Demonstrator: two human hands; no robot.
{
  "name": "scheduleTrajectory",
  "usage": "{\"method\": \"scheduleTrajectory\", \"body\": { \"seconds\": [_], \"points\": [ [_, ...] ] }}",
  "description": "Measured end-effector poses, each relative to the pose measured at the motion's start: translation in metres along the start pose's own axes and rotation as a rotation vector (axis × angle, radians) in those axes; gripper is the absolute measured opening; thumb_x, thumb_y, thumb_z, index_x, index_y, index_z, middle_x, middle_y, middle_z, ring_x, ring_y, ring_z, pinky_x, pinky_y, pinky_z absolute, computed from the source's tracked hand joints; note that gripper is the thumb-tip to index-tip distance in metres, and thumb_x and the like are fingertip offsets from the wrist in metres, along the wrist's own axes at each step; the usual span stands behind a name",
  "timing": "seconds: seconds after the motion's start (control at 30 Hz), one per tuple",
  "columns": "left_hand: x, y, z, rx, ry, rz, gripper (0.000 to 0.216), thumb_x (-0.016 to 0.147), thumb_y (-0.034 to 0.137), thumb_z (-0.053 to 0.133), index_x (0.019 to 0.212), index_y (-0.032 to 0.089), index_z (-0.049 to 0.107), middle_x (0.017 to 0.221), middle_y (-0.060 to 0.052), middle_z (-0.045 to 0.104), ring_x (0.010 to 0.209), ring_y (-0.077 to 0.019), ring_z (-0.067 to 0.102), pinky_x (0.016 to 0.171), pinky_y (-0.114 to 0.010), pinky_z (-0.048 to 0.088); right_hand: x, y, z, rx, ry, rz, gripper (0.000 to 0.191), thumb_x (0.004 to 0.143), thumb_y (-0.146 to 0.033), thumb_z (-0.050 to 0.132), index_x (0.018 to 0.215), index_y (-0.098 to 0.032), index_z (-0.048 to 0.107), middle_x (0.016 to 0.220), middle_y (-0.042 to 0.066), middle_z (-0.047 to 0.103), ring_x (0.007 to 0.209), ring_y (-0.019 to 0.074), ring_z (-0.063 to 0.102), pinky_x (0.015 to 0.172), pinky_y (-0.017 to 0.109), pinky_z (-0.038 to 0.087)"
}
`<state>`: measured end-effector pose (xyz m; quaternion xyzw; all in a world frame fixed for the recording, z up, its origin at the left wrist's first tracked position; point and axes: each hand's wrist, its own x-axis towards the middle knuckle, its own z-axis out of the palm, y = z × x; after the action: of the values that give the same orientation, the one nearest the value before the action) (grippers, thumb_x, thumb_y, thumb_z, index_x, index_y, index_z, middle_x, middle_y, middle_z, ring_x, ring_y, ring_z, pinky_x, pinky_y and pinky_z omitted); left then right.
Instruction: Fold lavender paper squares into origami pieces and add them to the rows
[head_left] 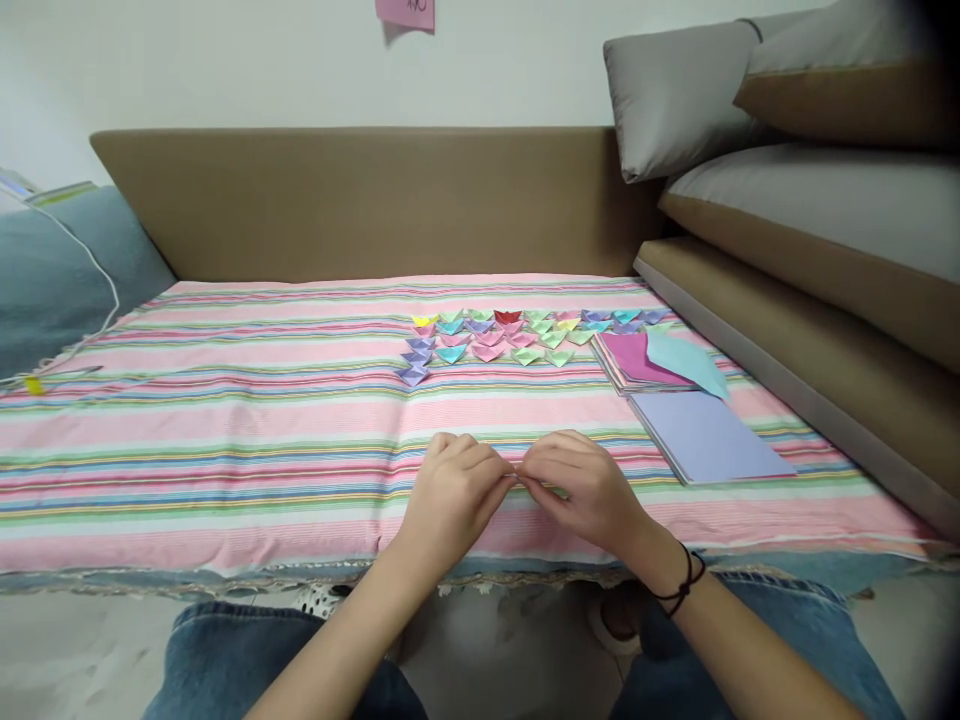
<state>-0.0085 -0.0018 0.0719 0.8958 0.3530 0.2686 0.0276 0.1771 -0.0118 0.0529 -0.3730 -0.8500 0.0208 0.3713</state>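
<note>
My left hand (454,492) and my right hand (581,487) meet fingertip to fingertip over the near part of the striped cloth (247,430). Both are pinched closed on a small piece of paper (519,481), mostly hidden by the fingers. Farther back lie several small folded paper shapes (510,335) in rows, in many colours. To the right of my hands sits a lilac paper stack (705,437), and behind it a pink stack (637,360) with a light blue sheet (686,362) on top.
The cloth covers a low brown sofa seat with a brown backrest (375,200). Grey and brown cushions (787,120) are piled at the right. A grey-blue pillow (67,260) with a white cable lies at the left. My knees in jeans (225,660) show below.
</note>
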Motion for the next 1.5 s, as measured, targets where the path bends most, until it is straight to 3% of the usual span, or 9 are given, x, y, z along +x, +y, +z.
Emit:
{"method": "scheduleTrajectory", "body": {
  "seconds": [0.47,0.77,1.07,1.5],
  "points": [
    [0.007,-0.006,-0.012,0.000,-0.013,-0.029,0.014,0.086,0.024,0.053,0.078,0.020,0.063,0.072,0.000,0.065,0.075,-0.0163,0.052,0.068,-0.032,0.031,-0.001,0.016,-0.023,0.017,0.012,0.063,0.016,0.085,-0.019,0.051,0.075,-0.020,0.064,0.067,0.003,0.066,0.069,0.0169,0.060,0.067,0.031,0.044],
    [0.005,0.010,0.005,0.184,0.041,0.098,0.015,0.090,0.020,0.046,0.083,0.019,0.060,0.074,-0.002,0.061,0.073,-0.0162,0.048,0.066,-0.033,0.028,-0.004,0.000,-0.007,-0.121,0.009,0.005,0.017,0.085,-0.016,0.049,0.074,-0.020,0.062,0.070,0.004,0.064,0.075,0.0183,0.057,0.068,0.032,0.042],
    [0.002,0.010,-0.005,0.114,0.083,0.078,0.014,0.088,0.020,0.048,0.082,0.019,0.060,0.073,-0.001,0.064,0.074,-0.0164,0.049,0.066,-0.033,0.029,-0.005,-0.003,-0.010,-0.096,0.050,-0.040,0.012,0.084,-0.013,0.051,0.082,-0.020,0.062,0.073,0.003,0.066,0.079,0.0177,0.057,0.072,0.033,0.043],
    [-0.012,-0.036,-0.036,0.291,0.164,-0.078,0.010,0.087,0.017,0.046,0.083,0.018,0.055,0.080,-0.004,0.063,0.080,-0.0184,0.055,0.070,-0.033,0.033,-0.017,0.035,-0.045,-0.162,0.228,0.102,0.010,0.079,-0.012,0.057,0.080,-0.020,0.063,0.074,0.004,0.066,0.074,0.0190,0.061,0.071,0.034,0.047]
  ]
}}
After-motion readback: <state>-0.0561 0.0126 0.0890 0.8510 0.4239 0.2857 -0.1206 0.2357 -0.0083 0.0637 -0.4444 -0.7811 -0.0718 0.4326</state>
